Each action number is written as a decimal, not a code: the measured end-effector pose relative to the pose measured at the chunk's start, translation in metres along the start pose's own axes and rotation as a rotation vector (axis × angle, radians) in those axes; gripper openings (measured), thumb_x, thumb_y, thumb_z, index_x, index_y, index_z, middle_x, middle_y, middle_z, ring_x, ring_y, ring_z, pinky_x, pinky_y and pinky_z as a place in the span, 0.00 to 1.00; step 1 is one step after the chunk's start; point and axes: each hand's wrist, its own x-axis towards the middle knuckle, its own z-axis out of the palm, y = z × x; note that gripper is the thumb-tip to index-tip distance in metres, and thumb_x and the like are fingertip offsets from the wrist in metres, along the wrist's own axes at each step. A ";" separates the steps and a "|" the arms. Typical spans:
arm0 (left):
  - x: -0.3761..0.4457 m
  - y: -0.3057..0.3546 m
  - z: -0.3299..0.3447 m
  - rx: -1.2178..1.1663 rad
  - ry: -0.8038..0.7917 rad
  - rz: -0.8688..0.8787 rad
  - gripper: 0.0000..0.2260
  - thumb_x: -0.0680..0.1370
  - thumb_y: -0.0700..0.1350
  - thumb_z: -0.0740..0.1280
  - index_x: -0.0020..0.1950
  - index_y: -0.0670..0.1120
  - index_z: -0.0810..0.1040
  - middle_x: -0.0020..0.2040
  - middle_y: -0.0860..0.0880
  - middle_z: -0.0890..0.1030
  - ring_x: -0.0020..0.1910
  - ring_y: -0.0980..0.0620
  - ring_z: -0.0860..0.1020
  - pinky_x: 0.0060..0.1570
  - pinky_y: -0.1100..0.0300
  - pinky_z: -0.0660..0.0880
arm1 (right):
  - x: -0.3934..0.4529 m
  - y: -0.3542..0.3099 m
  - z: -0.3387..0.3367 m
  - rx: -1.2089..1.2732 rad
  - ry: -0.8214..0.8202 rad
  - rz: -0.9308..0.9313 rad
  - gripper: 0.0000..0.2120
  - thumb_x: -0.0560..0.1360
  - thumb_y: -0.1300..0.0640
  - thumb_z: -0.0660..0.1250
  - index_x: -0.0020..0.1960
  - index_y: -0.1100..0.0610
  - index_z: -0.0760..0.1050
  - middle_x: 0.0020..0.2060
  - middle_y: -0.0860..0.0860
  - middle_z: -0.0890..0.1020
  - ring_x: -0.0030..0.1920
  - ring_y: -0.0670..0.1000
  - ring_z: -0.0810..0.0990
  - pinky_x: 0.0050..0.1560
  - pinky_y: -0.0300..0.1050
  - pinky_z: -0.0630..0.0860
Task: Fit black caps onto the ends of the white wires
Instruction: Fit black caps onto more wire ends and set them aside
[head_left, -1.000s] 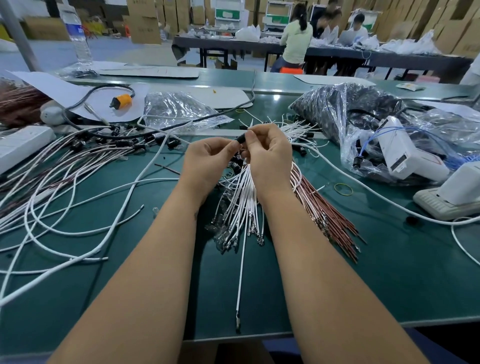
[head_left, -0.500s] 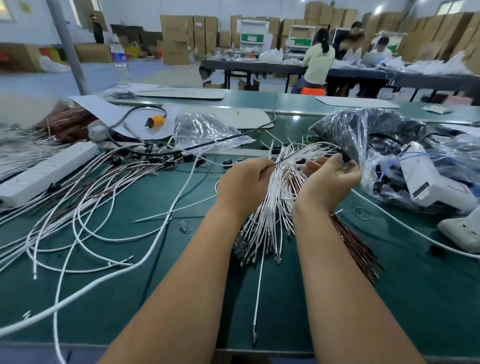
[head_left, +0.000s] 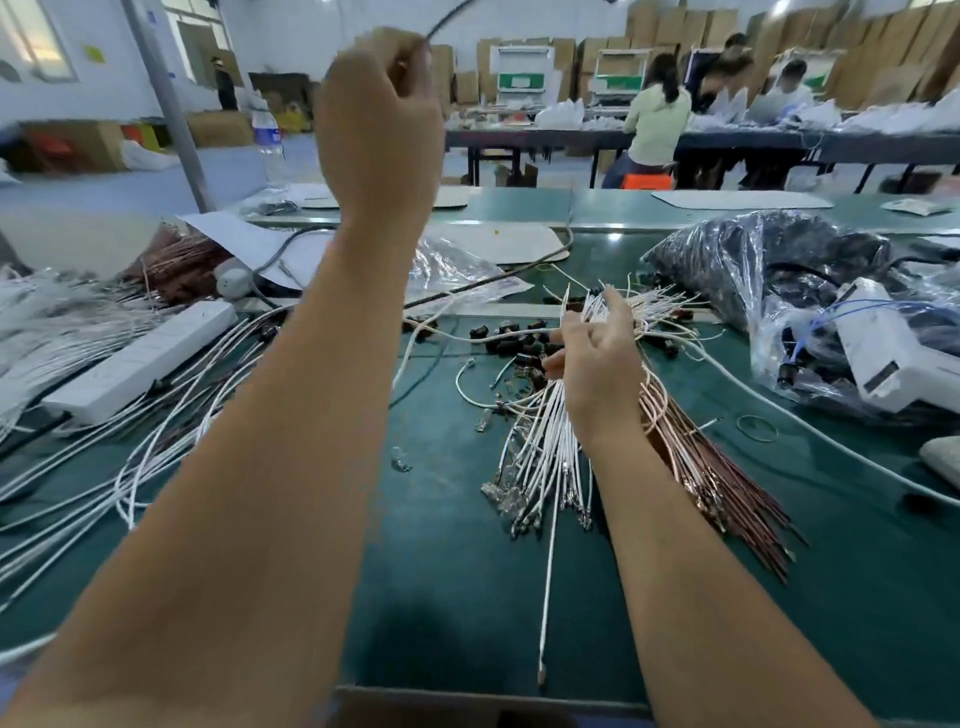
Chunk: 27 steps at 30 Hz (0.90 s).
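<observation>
With the left hand (head_left: 382, 98) raised at twelve o'clock, fingers curled round one wire (head_left: 447, 18), and the right hand (head_left: 597, 364) loosely open over the white wires (head_left: 545, 447) at three o'clock, the swinging wire may snag and scatter the black caps (head_left: 511, 335).

— Where's the left hand (head_left: 382, 111)?
— Raised high above the green table (head_left: 457, 571), fingers curled, pinching a thin wire.
— And the right hand (head_left: 597, 364)?
— Low over that table, forefinger extended, other fingers loosely curled.

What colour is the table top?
Dark green table top, seen best from the head camera.
</observation>
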 end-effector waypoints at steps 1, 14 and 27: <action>0.007 -0.011 -0.008 0.071 0.032 0.008 0.12 0.80 0.47 0.61 0.56 0.46 0.82 0.46 0.55 0.81 0.40 0.66 0.74 0.38 0.81 0.64 | -0.001 0.001 0.000 -0.018 -0.021 -0.015 0.25 0.81 0.53 0.58 0.76 0.54 0.57 0.39 0.52 0.81 0.30 0.44 0.78 0.36 0.43 0.79; -0.069 -0.167 -0.062 0.864 -0.559 -0.451 0.16 0.73 0.42 0.61 0.57 0.53 0.81 0.60 0.43 0.76 0.63 0.40 0.66 0.57 0.47 0.62 | 0.005 0.012 -0.009 -0.917 0.080 -0.181 0.12 0.80 0.49 0.59 0.42 0.56 0.72 0.36 0.51 0.74 0.33 0.50 0.70 0.30 0.39 0.58; -0.146 -0.037 0.048 0.067 -0.941 -0.405 0.23 0.76 0.43 0.60 0.72 0.48 0.67 0.56 0.44 0.81 0.53 0.43 0.79 0.50 0.54 0.75 | 0.009 0.002 -0.016 -1.144 -0.157 -0.011 0.05 0.74 0.55 0.61 0.42 0.55 0.67 0.39 0.52 0.74 0.42 0.57 0.73 0.43 0.46 0.66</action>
